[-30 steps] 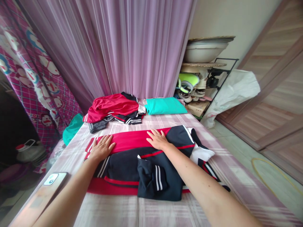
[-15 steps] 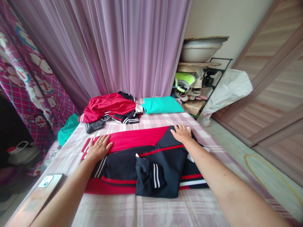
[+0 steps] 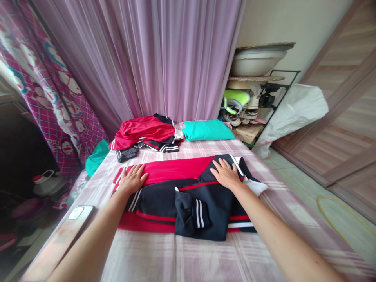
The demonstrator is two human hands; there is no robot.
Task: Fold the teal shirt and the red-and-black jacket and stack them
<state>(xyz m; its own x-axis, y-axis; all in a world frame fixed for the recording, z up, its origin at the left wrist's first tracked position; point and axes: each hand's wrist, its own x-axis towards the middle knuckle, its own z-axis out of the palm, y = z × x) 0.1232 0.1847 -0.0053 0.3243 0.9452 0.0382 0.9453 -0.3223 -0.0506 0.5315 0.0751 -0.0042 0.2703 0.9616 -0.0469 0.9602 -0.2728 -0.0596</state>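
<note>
A red and black tracksuit jacket (image 3: pixel 176 171) with white stripes lies partly folded across the plaid-covered surface. One black sleeve with a white-striped cuff (image 3: pixel 200 213) is doubled back over its near side. My left hand (image 3: pixel 133 178) rests flat on the red striped end at the left, fingers spread. On the black part near the collar, my right hand (image 3: pixel 225 173) lies flat, its fingers also apart. A white piece of cloth (image 3: pixel 255 186) shows at the jacket's right end, partly behind my right forearm.
Behind the jacket are a heap of red and black clothing (image 3: pixel 143 131) and a folded turquoise cloth (image 3: pixel 210 130). A phone (image 3: pixel 66 235) lies beside my left forearm. Purple curtains (image 3: pixel 176 58) hang at the back. A shoe rack (image 3: pixel 276 105) stands at the back right.
My right hand has slid slightly left and nearer across the black part, uncovering the collar end and white cloth. My left hand stays on the red end. The view has shifted slightly left.
</note>
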